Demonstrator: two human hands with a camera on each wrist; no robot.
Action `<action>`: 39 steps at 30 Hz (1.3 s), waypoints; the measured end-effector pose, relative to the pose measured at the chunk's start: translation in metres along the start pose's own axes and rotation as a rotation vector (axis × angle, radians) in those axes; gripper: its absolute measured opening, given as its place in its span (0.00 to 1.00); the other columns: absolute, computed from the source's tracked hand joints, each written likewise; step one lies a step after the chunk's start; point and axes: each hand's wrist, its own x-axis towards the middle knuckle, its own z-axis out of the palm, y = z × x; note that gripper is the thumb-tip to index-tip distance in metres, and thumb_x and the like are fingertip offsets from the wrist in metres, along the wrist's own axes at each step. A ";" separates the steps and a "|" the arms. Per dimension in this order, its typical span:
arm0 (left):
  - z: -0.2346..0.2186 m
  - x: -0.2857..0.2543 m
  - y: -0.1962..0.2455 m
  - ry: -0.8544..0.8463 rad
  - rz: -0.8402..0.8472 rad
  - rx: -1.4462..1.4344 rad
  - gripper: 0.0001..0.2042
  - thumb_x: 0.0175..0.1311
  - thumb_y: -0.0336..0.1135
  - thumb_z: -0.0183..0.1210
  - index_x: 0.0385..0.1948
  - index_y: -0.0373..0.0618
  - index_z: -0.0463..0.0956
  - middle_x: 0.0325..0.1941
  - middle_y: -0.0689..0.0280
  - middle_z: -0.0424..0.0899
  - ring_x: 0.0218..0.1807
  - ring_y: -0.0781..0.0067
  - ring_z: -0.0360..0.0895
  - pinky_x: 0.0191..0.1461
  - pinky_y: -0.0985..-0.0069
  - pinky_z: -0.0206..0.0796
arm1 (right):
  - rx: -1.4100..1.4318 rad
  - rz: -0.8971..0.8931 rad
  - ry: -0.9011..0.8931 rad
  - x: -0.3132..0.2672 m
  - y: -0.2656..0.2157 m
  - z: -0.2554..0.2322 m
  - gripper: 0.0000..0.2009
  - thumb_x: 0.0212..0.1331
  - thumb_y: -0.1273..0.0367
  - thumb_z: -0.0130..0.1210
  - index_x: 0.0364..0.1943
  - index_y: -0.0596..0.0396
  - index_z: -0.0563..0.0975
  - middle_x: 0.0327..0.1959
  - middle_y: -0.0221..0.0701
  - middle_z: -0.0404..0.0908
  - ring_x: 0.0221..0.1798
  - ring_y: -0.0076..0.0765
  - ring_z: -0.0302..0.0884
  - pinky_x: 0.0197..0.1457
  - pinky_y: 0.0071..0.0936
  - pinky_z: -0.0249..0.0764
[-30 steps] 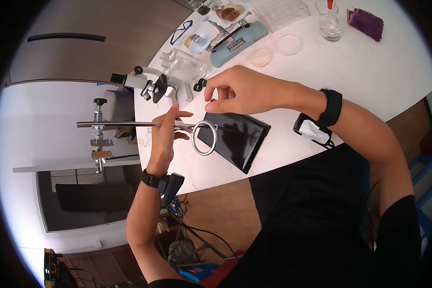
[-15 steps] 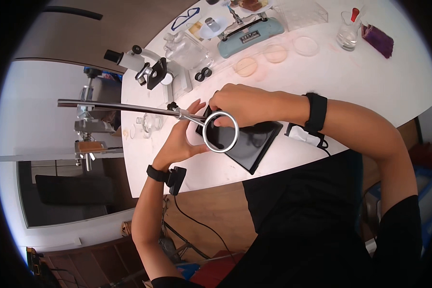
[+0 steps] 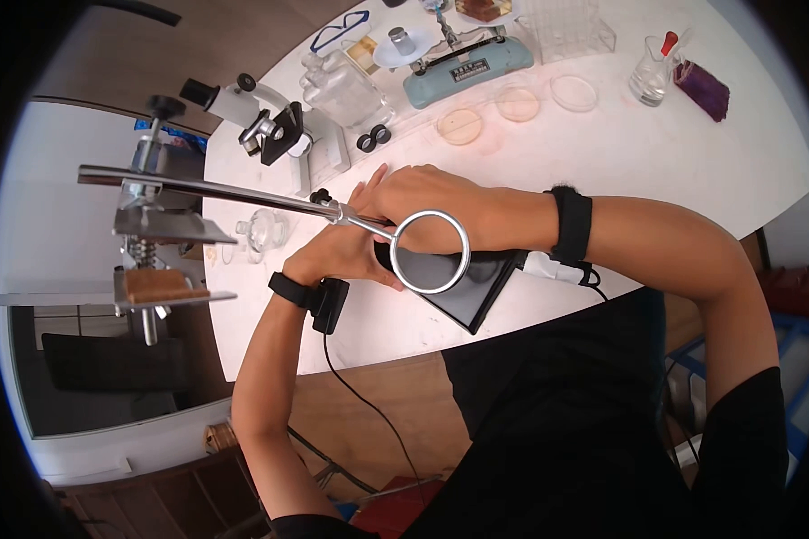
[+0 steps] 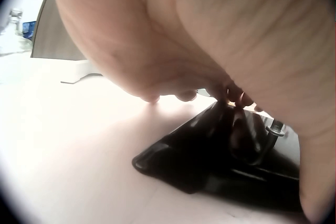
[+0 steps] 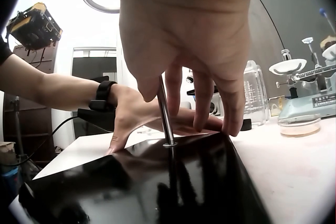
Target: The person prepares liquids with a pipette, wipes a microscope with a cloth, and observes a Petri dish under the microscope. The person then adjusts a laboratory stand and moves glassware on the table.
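The black stand base (image 3: 476, 301) lies on the table with its metal rod (image 5: 166, 116) rising from it. The left hand (image 3: 342, 251) has its thumb and straightened fingers spread beside the base's edge; in the left wrist view it arches over the base (image 4: 199, 153). Over the base is the right hand (image 5: 189, 29), its thumb beside the rod and its extended fingers pointing down to the base's edge. Whether the thumb presses the rod cannot be told. A metal ring (image 3: 466, 253) and a clamp with a brown block (image 3: 157, 285) are mounted on the stand above.
A microscope (image 3: 274, 130), a clear bottle (image 3: 342, 94) and a blue balance (image 3: 467, 76) stand across the table. Several round dishes lie right of the bottle, near a beaker (image 3: 649, 76) and a purple cloth (image 3: 703, 90). A glass vessel (image 3: 262, 231) sits left of the hands.
The right hand has come down over the base and moved left beside the left hand. The left hand's fingers now reach partly behind it. The stand's ring and clamp appear shifted in the view.
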 end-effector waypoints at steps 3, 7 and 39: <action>0.002 0.000 0.002 0.172 0.088 -0.067 0.43 0.25 0.50 0.80 0.54 0.46 0.76 0.75 0.58 0.52 0.78 0.53 0.37 0.77 0.49 0.29 | 0.019 -0.034 0.028 0.002 0.004 0.005 0.06 0.47 0.70 0.53 0.25 0.59 0.78 0.24 0.47 0.79 0.30 0.58 0.78 0.35 0.44 0.73; -0.004 0.001 0.009 0.074 0.025 -0.043 0.38 0.26 0.49 0.80 0.47 0.42 0.80 0.76 0.58 0.46 0.74 0.55 0.51 0.77 0.56 0.36 | 0.007 -0.152 0.075 0.003 0.013 0.009 0.07 0.47 0.70 0.53 0.24 0.61 0.78 0.24 0.50 0.79 0.30 0.58 0.78 0.35 0.45 0.74; 0.053 0.007 0.065 0.559 0.140 -0.004 0.34 0.29 0.43 0.79 0.43 0.40 0.76 0.51 0.56 0.71 0.56 0.54 0.67 0.58 0.62 0.63 | 0.034 -0.171 -0.183 -0.024 0.018 -0.017 0.11 0.57 0.64 0.54 0.34 0.57 0.79 0.26 0.42 0.80 0.31 0.48 0.78 0.36 0.38 0.73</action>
